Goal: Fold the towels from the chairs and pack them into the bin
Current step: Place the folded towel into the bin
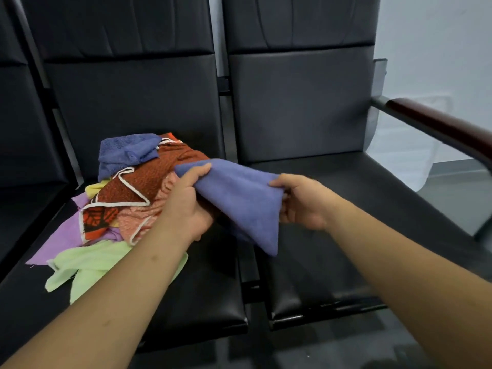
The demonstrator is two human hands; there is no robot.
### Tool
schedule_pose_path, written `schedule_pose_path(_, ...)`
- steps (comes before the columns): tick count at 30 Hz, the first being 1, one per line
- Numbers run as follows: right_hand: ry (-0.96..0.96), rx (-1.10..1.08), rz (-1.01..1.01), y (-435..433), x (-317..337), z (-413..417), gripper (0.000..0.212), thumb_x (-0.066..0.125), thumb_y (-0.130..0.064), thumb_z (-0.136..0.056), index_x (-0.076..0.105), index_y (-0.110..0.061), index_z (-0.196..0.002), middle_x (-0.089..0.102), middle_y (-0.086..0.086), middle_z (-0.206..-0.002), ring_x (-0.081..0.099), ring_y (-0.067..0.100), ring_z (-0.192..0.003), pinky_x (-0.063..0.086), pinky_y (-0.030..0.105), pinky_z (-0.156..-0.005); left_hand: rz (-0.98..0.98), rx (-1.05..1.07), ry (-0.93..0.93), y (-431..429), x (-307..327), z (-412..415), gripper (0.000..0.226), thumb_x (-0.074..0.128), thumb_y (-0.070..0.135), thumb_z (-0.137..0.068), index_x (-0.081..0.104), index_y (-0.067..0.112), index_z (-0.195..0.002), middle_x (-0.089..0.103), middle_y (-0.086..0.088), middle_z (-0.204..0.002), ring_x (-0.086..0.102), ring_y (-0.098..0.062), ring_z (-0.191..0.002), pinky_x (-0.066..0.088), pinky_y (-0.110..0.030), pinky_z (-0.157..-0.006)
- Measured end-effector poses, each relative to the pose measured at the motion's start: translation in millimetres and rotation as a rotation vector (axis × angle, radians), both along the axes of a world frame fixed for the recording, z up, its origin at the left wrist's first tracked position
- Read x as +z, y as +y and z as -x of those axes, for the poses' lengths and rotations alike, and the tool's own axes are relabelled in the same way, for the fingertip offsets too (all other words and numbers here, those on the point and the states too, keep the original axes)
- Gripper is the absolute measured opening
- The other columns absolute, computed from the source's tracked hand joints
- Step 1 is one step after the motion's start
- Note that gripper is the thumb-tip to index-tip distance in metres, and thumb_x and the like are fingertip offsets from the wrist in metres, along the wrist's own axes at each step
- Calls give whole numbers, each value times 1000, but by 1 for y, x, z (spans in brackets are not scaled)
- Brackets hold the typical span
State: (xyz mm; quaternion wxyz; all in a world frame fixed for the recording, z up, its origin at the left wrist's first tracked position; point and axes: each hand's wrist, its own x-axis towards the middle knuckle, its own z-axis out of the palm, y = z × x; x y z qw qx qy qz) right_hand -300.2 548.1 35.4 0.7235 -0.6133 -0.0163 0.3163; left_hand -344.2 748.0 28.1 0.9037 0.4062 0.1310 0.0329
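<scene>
While the blue towel (239,201) hangs over the seats (359,206) with its top edge running 9 to 3 o'clock, the left hand (186,203) pinches its 9 o'clock corner and the right hand (300,203) its 3 o'clock edge, hands apart, neither nearer; pile (127,195) at 9 o'clock.

We get soft, even indoor light, a dull sheen on the black seats (306,288), slight blur on the blue towel (239,201).
</scene>
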Motion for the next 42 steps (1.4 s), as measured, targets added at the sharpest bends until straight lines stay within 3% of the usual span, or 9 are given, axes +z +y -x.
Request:
schedule_pose_path(5,-417,-5,784,-42,-19,-7,23,76,-23,-83,72,-6,-99,72,10,-93,63,17,-75,56,32,-74,-529,-130,-57,-19,-3,5,49,66,8,-70,69,20,-117,69,-18,-113,66,-33,-110,51,-42,-88)
schedule_pose_path(8,-628,-68,596,-56,-4,-5,47,82,-33,-78,64,-31,-122,64,-4,-124,61,6,-109,48,28,-96,-806,-304,-107,-37,3,11,29,63,11,-56,75,24,-79,63,-17,-90,61,-29,-88,44,-41,-80)
schedule_pose_path(12,-486,238,203,-66,5,8,60,75,-27,-84,52,-38,-139,61,-6,-138,55,8,-129,38,39,-114,-885,-595,-151,-54,9,16,38,57,2,-59,65,5,-95,67,-13,-87,64,-22,-84,52,-34,-75)
schedule_pose_path(18,-283,527,91,-90,11,21,56,60,1,-93,53,-31,-139,68,13,-126,67,25,-115,56,33,-90,-1026,-819,-128,-67,14,15,30,69,15,-73,74,16,-103,74,-13,-109,69,-28,-106,53,-41,-95)
schedule_pose_path(22,-396,462,377,-100,4,18,13,72,-11,-90,72,-15,-101,65,-2,-73,60,9,-63,48,20,-56,-1334,-778,-194,-69,14,11,22,72,27,-85,73,21,-106,75,-3,-102,69,-21,-103,53,-45,-97)
schedule_pose_path(29,-688,250,764,-127,9,8,30,80,-40,-81,74,-13,-92,64,1,-70,51,7,-56,45,18,-54,-1681,-662,-232,-47,12,1,38,71,61,-74,66,24,-84,66,5,-81,62,-6,-75,48,-33,-74)
schedule_pose_path(33,-704,263,880,-143,10,4,27,78,-40,-84,71,-15,-78,60,-2,-55,55,13,-51,45,18,-51,-1565,-620,-207,-40,10,7,61,53,92,-62,66,35,-80,64,21,-74,57,5,-69,43,-14,-66)
schedule_pose_path(37,-740,252,1032,-152,13,-1,28,79,-32,-84,62,-16,-67,58,-2,-48,56,10,-42,45,19,-51,-1647,-590,-214,-36,12,3,22,58,39,-97,68,30,-79,63,27,-76,57,6,-72,40,-22,-70)
schedule_pose_path(42,-658,240,1104,-161,9,-6,19,66,-20,-94,65,-12,-78,68,8,-63,67,13,-50,54,26,-56,-1940,-586,-146,-27,2,-5,22,66,26,-95,60,31,-74,60,18,-62,55,5,-57,36,-14,-52)
